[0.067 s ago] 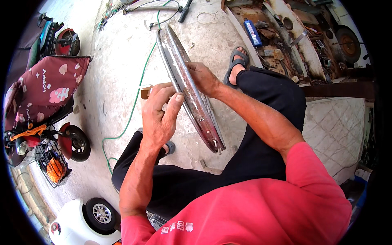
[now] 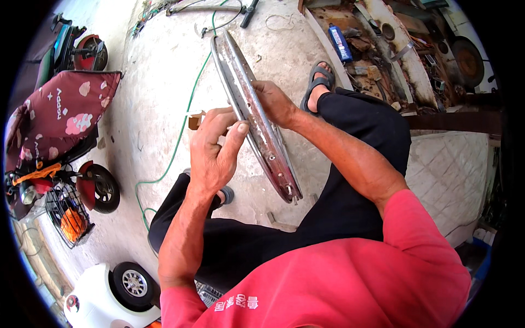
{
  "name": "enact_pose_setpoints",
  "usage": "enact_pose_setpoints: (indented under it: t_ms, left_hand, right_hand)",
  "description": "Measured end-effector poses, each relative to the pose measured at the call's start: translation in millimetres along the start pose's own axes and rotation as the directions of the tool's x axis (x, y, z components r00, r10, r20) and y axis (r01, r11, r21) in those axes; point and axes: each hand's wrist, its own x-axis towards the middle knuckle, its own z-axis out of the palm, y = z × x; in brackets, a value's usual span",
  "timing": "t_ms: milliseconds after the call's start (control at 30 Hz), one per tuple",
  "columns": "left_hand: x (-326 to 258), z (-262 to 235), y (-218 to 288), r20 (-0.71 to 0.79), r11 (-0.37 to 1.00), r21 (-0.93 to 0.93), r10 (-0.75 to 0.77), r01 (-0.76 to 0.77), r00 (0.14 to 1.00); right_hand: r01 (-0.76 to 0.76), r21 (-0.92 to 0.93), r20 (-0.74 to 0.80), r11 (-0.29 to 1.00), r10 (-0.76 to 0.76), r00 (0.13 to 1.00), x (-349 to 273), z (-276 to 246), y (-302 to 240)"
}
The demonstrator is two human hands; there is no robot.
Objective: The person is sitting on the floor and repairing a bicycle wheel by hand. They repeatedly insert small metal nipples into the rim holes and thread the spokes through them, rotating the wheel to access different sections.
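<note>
Between both hands — wheel rim (image 2: pixel 257 120) | left hand (image 2: pixel 213 153) fingers pinch edge | right hand (image 2: pixel 273 101) fingers wrap far side

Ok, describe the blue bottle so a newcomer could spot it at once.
Start at the pale concrete floor and follow the long metal wheel rim, held in both hands, to its far end. To its right, beyond the sandalled foot, runs a rusty strip cluttered with scrap metal parts. The blue bottle lies on that strip's near edge, the only bright blue thing among brown, rusted pieces.
</note>
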Motion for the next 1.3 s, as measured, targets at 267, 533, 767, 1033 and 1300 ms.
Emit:
enact_pose_setpoints:
  t_ms: [267, 533, 767, 1033, 1300]
  left_hand:
    - [3, -6, 4, 0.168, 0.968, -0.084, -0.222, 0.238, 0.961]
    - [-3, -24, 13, 0.259, 0.986, 0.062, -0.168, 0.157, 0.951]
    - [-1, 0, 6, 0.283, 0.929, -0.150, -0.289, 0.340, 0.915]
    - [5, 11, 1, 0.252, 0.772, -0.523, -0.264, 0.361, 0.931]
    - [-1, 10, 14, 0.313, 0.915, -0.262, -0.220, 0.307, 0.924]
  right_hand:
    - [0.021, 0.037, 0.050, 0.999, -0.023, 0.998, 1, -19, 5]
    - [0.270, -0.584, 0.078, 0.765, -0.278, 0.957, 2, -18, 5]
    - [0.081, -0.327, -0.160, 0.942, -0.140, 0.977, 1, -17, 35]
    - [-0.086, 0.128, -0.074, 0.988, 0.096, 0.993, -4, -8, 23]
    - [-0.127, 0.254, -0.105, 0.959, 0.158, 0.982, -12, -4, 11]
